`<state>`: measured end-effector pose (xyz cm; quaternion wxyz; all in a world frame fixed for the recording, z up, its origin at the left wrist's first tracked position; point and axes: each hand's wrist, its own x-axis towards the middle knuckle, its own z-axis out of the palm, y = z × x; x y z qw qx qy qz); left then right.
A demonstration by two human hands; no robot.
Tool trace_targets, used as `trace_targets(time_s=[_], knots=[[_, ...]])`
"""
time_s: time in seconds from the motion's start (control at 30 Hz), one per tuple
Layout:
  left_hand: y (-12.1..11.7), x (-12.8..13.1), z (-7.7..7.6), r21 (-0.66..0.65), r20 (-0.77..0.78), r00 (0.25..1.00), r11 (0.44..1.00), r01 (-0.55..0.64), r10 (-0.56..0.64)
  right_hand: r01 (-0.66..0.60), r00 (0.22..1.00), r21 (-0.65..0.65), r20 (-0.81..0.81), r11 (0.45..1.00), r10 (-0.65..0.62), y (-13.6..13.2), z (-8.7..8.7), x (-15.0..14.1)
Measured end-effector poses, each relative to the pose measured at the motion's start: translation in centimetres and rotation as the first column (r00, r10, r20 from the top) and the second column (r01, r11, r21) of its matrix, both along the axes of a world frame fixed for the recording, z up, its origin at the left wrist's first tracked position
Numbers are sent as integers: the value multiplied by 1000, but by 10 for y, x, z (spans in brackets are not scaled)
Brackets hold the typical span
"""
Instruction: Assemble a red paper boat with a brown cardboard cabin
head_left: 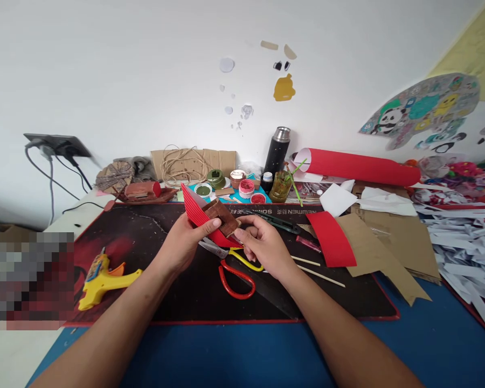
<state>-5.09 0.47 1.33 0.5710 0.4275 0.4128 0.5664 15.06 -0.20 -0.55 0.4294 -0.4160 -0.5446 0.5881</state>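
Note:
Above the black mat, my left hand (186, 240) is closed on a curved piece of red corrugated paper (193, 205) and a brown painted piece (223, 216), its thumb lying over the brown one. My right hand (262, 240) pinches the right end of the brown piece between thumb and fingers. Part of the red paper is hidden behind both pieces and my fingers. Just below my hands lie scissors (236, 283) with one red and one yellow handle. Two thin wooden sticks (321, 275) rest to the right of my right hand.
A yellow glue gun (101, 283) lies on the mat (178, 302) at left. Red paper (332, 240) and cardboard (372, 250) lie at right, near white paper strips (464, 258). Paint jars (246, 187), a black flask (278, 151) and a red roll (359, 167) line the back.

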Motion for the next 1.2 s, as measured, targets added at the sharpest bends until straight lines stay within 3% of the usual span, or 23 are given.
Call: trace_targets(time_s=[0.57, 0.83, 1.2], knots=[[0, 0, 5, 21, 45, 999, 1000, 11, -11, -11, 997, -10, -76, 1000, 10, 0, 2, 1], [0, -1, 4, 55, -9, 999, 998, 33, -32, -6, 1000, 26, 11, 1000, 5, -1, 2, -1], [0, 0, 2, 39, -35, 998, 998, 48, -47, 2, 1000, -20, -31, 1000, -2, 0, -2, -2]])
